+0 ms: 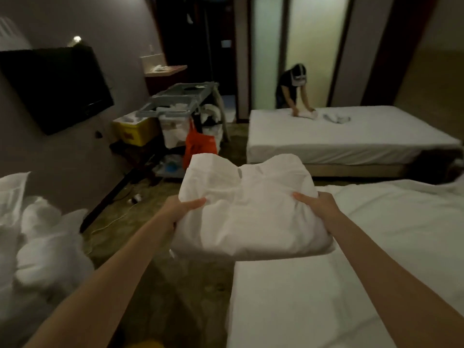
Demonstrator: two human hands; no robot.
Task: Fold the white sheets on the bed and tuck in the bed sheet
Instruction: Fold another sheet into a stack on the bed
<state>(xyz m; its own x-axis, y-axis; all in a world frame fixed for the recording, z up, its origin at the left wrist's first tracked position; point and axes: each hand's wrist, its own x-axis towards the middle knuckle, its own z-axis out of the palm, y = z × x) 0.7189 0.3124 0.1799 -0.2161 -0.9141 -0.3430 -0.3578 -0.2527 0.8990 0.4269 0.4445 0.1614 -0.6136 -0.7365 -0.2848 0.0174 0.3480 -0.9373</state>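
Note:
A folded white sheet (248,207) is held up in the air over the left edge of the near bed (339,285), which is covered by a white bed sheet. My left hand (182,209) grips the bundle's left side, thumb on top. My right hand (317,204) grips its right side. Both arms are stretched forward. The far end of the bundle spreads open in two loose flaps.
A pile of white linen and pillows (37,234) lies at the left. A housekeeping cart (180,116) with an orange bag (199,144) stands ahead. A second bed (339,136) is beyond, where another person (293,91) folds a cloth. A wall TV (55,86) hangs at the left. Carpeted floor lies between.

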